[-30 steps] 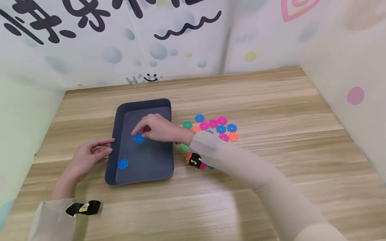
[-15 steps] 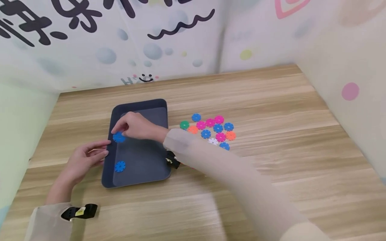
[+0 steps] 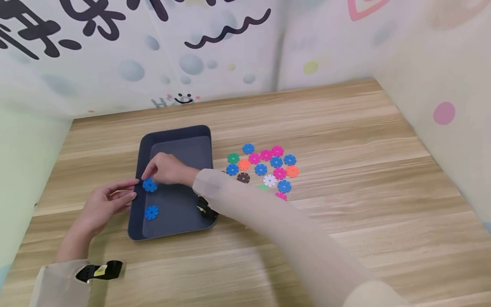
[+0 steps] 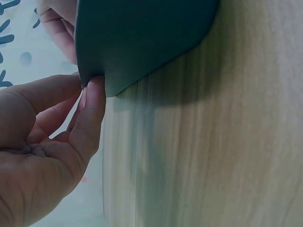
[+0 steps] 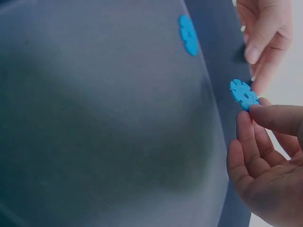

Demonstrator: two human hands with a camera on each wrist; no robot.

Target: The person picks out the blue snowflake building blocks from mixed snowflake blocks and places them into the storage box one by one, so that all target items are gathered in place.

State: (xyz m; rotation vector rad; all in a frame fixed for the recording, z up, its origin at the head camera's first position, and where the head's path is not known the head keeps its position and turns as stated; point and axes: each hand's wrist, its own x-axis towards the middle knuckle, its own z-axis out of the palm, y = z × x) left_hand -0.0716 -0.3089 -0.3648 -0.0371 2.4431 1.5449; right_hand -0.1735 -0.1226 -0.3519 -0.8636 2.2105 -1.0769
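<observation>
My right hand (image 3: pixel 166 169) pinches a blue notched plastic disc (image 3: pixel 150 185) between thumb and fingertips, over the left side of the dark tray (image 3: pixel 180 217). In the right wrist view the held disc (image 5: pixel 244 94) stands tilted close to the tray wall. A second blue disc (image 3: pixel 151 212) lies in the tray's near left part. My left hand (image 3: pixel 105 202) is at the tray's left edge, thumb and fingertips touching the rim. The left wrist view has these fingers (image 4: pixel 90 118) fairly straight against the outer wall.
To the right of the tray lie several loose notched discs, among them a pink disc (image 3: pixel 279 173), a white disc (image 3: pixel 270 181), a brown disc (image 3: pixel 243 178) and a green disc (image 3: pixel 233 158). The right sleeve (image 3: pixel 261 213) covers part of this group. A printed wall (image 3: pixel 230 72) borders the table's back.
My right hand has carried the blue disc leftward across the tray to its left side, then a little nearer and lower. The left hand stays at the rim.
</observation>
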